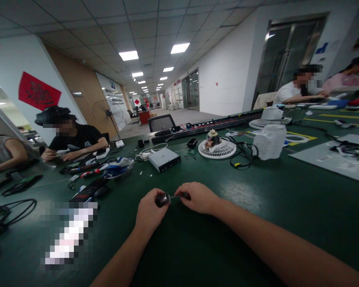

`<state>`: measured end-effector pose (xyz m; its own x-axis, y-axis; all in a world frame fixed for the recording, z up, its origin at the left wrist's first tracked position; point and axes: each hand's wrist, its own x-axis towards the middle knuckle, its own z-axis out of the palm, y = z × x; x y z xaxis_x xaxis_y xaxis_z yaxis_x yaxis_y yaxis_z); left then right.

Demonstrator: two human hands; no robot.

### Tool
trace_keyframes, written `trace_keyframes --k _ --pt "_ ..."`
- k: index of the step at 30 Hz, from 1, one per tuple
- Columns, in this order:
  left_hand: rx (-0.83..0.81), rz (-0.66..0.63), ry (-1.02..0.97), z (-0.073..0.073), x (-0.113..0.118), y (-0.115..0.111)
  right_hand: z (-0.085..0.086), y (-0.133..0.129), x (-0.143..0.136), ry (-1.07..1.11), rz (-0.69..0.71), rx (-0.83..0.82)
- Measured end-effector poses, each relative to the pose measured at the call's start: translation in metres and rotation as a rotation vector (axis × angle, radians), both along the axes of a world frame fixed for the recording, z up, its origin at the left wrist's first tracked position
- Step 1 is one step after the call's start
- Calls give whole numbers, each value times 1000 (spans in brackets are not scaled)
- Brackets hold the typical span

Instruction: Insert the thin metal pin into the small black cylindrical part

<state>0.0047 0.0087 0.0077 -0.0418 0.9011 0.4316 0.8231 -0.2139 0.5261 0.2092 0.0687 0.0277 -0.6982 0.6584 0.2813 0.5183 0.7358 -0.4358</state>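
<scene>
My left hand (152, 211) is closed around a small dark metal cylinder (162, 199), its bright ringed end facing right. Opposite it, my right hand (197, 197) pinches a thin screwdriver (182, 195) by its dark handle. The slim shaft points left at the cylinder's ringed end; whether the tip touches it is too small to tell. Both hands are over the green table (179, 247). Just beyond them lies a silver box-shaped drive (164, 159) with a black front.
A round white fan grille with a motor (217, 146) stands further back, near a white plastic housing (269, 142) and black cable (245, 157). Left are a blue-and-white bundle (118, 166), a pixelated bright object (71, 235) and cables (13, 211). Other people sit at both sides.
</scene>
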Motion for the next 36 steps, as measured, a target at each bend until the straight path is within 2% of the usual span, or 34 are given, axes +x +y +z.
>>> trace_keyframes --k 7,13,21,31,36 --pt "56 -31 83 -1 3 -1 0 3 4 -62 0 103" --pt "66 -51 78 -2 3 -1 2 -1 3 -7 117 41" --pt "22 -86 94 0 4 -2 0 3 2 -33 -31 71" --pt "48 -50 63 -2 4 -2 2 0 2 -97 17 79" --pt "-9 49 51 0 3 -2 3 -1 1 -60 -46 45"
